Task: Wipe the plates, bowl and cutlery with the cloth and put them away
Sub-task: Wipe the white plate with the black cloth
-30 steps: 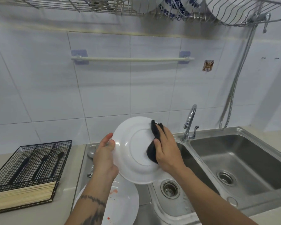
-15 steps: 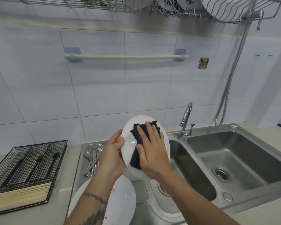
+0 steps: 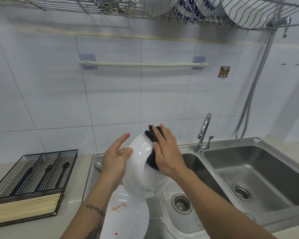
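White tiled wall (image 3: 110, 94) fills most of the view, grey counter (image 3: 72, 200) along the bottom left. Steel double sink (image 3: 259, 171) on the right, two basins, a drain in each, chrome faucet (image 3: 204, 131) standing behind the divider between them, metal hose (image 3: 254, 87) hanging down the wall at far right. Wire dish rack (image 3: 179, 12) overhead holds white plates and blue-patterned bowls. Pale towel bar (image 3: 143, 64) on the wall below it, small sticker to its right. Black wire cutlery tray (image 3: 34, 176) on the counter at left, dark-handled utensils in its back compartments, pale chopsticks (image 3: 24, 207) bundled in the front one. I hold a white plate (image 3: 141, 175) up on edge, tilted, over the left basin. A second white plate (image 3: 126, 219) lies flat below it on the drainboard, red smears on it, partly hidden by my left forearm. My left hand (image 3: 116, 161) supports the held plate at its left rim, thumb on the rim, index finger stretched out loose and clear of the plate, not a tight grip. My right hand (image 3: 167, 152) lies flat with fingers straight and together, pressing the black cloth (image 3: 152, 149) against the plate's face; cloth sticks out past my fingertips at the plate's top edge. Some steel cutlery (image 3: 99, 163) lies on the drainboard behind my left hand, mostly hidden.
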`<state>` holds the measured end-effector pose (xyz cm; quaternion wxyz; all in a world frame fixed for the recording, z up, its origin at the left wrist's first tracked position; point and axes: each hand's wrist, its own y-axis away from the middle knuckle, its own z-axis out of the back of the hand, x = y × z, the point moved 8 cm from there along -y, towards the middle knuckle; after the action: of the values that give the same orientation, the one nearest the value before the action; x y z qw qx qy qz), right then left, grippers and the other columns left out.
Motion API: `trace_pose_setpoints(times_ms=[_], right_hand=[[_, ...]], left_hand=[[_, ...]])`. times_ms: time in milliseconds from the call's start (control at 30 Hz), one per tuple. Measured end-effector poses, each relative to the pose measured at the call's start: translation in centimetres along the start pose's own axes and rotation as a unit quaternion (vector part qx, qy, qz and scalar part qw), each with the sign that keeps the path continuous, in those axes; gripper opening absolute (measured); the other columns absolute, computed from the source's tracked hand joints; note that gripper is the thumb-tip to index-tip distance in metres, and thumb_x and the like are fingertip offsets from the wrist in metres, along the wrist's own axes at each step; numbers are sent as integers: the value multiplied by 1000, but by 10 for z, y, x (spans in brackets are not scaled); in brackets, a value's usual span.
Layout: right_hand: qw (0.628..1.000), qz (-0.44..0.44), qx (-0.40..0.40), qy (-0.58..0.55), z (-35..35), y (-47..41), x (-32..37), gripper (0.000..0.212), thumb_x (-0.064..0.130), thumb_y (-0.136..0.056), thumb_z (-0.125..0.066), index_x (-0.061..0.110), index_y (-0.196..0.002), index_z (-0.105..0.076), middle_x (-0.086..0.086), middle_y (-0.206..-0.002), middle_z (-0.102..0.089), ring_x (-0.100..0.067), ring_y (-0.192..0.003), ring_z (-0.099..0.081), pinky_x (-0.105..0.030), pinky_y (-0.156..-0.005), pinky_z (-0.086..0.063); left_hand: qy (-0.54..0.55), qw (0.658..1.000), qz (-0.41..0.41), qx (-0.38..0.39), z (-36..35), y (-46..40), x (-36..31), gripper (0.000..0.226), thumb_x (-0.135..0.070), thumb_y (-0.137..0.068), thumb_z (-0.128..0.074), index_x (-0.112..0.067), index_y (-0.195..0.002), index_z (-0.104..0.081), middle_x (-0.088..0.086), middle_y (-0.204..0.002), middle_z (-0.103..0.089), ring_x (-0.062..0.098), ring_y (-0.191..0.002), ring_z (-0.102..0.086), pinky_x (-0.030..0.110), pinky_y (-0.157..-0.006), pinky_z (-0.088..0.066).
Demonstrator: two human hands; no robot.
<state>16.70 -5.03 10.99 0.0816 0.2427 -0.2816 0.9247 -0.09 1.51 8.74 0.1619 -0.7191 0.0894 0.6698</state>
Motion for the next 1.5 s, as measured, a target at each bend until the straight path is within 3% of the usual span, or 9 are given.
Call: trace_pose_setpoints(times_ms=[133,300,533,633,767,1000,1167,1367,1500], right_hand=[[1000,2,20,-22,0,1,-3,48,27,-102,-30,28,-149,-29,4,-154,-30,-14,-141,-23,-40,-117,-19],[996,12,86,20,-9,14,5,36,26,-99,-36,27,-135,-41,4,-119,-49,-18,-107,-44,-35,-91,-41],[995,48,-10,87,-14,27,24,35,12,-74,-64,21,-106,-52,6,-98,-51,-18,-84,-46,-30,-63,-38],[992,71,-48,94,-14,31,34,40,6,-67,-67,20,-102,-55,5,-94,-52,-18,-78,-46,-28,-58,-39],[991,110,4,78,-28,43,45,47,11,-71,-68,23,-113,-52,7,-103,-54,-15,-89,-49,-27,-71,-47],[979,51,187,-60,-49,59,15,36,23,-94,-43,33,-127,-52,13,-126,-57,-10,-116,-51,-23,-98,-40],[992,-32,85,-84,-24,40,4,35,12,-96,-47,29,-124,-58,27,-110,-54,0,-104,-49,2,-83,-30],[990,-3,139,-26,-53,43,24,64,26,-90,-50,27,-148,-23,7,-150,-30,-12,-137,-27,-36,-113,-26],[992,47,103,48,-48,52,31,60,28,-92,-47,24,-148,-26,6,-156,-19,-17,-144,-15,-38,-118,-20]], left_hand=[[-75,995,-55,31,-4,-1,-7,53,-2,-97,-54,-43,-131,-58,-5,-59,-47,3,-47,-40,15,-64,-44],[-124,986,-103,43,1,-13,-7,57,2,-95,-54,-43,-129,-61,-11,-61,-48,6,-55,-42,17,-72,-42],[-143,982,-109,-64,13,-16,3,47,-8,-93,-60,-46,-120,-63,-6,-123,-63,13,-117,-53,25,-100,-43],[121,988,42,-90,2,-13,29,56,-22,-92,-62,-46,-140,-44,0,-143,-45,17,-126,-47,41,-107,-40],[256,945,111,-171,5,-16,37,76,3,-89,-50,-41,-149,-33,8,-138,-45,20,-91,-52,40,-73,-52],[275,929,110,-222,39,-9,41,68,11,-92,-39,-34,-142,-50,0,-136,-55,30,-113,-60,42,-80,-56],[217,956,110,-166,27,2,42,47,-3,-100,-48,-36,-131,-60,-2,-118,-60,24,-98,-65,37,-69,-57],[210,967,86,-116,9,2,38,52,-4,-98,-51,-44,-131,-58,10,-113,-63,25,-93,-68,38,-72,-58],[229,961,93,-127,23,1,35,45,-8,-101,-49,-41,-130,-58,3,-100,-66,22,-82,-69,38,-65,-59]])
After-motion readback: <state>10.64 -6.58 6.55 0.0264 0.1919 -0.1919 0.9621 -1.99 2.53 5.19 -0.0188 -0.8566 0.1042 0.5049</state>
